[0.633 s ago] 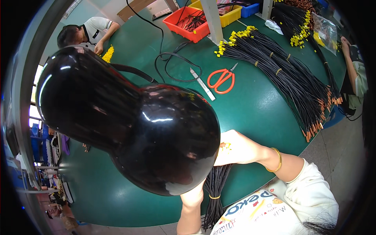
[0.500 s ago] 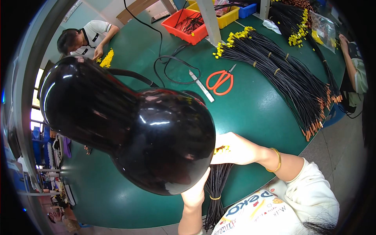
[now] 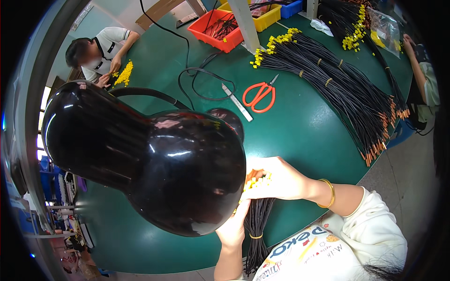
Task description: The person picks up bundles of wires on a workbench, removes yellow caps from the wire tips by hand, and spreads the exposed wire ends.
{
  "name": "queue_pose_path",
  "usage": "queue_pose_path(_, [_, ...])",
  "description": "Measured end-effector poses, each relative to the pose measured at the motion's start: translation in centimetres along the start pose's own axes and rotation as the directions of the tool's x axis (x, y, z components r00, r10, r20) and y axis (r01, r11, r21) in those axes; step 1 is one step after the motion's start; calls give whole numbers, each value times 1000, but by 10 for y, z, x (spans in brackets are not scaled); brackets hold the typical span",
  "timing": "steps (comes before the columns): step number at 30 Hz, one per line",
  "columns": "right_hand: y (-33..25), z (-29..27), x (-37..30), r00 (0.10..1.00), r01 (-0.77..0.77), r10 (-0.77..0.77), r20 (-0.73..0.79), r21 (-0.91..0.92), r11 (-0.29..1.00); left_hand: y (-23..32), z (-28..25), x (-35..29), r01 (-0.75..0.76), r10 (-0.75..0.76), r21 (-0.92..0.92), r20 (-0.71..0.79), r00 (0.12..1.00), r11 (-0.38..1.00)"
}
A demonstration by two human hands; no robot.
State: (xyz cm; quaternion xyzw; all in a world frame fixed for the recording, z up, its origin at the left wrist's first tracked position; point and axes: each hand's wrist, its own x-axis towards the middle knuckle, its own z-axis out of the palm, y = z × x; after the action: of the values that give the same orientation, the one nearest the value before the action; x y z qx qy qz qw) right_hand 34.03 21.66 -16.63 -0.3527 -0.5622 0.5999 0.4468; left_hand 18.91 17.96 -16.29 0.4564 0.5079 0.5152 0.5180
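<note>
Black lamp head point(image 3: 187, 173), landmark: above the green table point(image 3: 300, 140), screening part of the work. Black cable bundle point(image 3: 259, 210), one: emerging beyond the lamp head's lower right rim, running down toward the person's body, tied with a tan band point(image 3: 255, 237). Right hand point(image 3: 283, 179): right of the lamp head, curled around the bundle's yellow tips point(image 3: 257, 182). Left hand point(image 3: 233, 225): below the lamp head's lower right edge, thumb up at the tips; fingers hidden, so its grip cannot be told. Orange-handled snips point(image 3: 258, 97) and white pen-shaped tool point(image 3: 237, 102): upper right of the lamp head, well apart from both hands. Larger cable pile point(image 3: 323, 79): farther right of the lamp head, banded. Risks, as judged: tips slipping uneven should the right hand slacken, the band sitting well below them; knuckles bumping the lamp head, if as near as it appears.
</note>
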Motion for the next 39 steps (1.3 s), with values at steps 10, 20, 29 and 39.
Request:
queue_pose_path(10, [11,6,3,999,-15,2,42,313,950,-17,-16,1,-64,67,71,-38,997,995])
queue_pose_path(20, [11,5,3,997,-28,8,78,258,966,-16,-17,1,-116,116,84,0,993,990])
queue_pose_path(29, [3,3,1,998,56,-57,28,38,998,-7,-10,-1,-194,183,276,64,981,942])
queue_pose_path(39, [7,-3,6,1000,20,-16,-23,176,984,-10,-20,3,109,-105,-41,79,991,993])
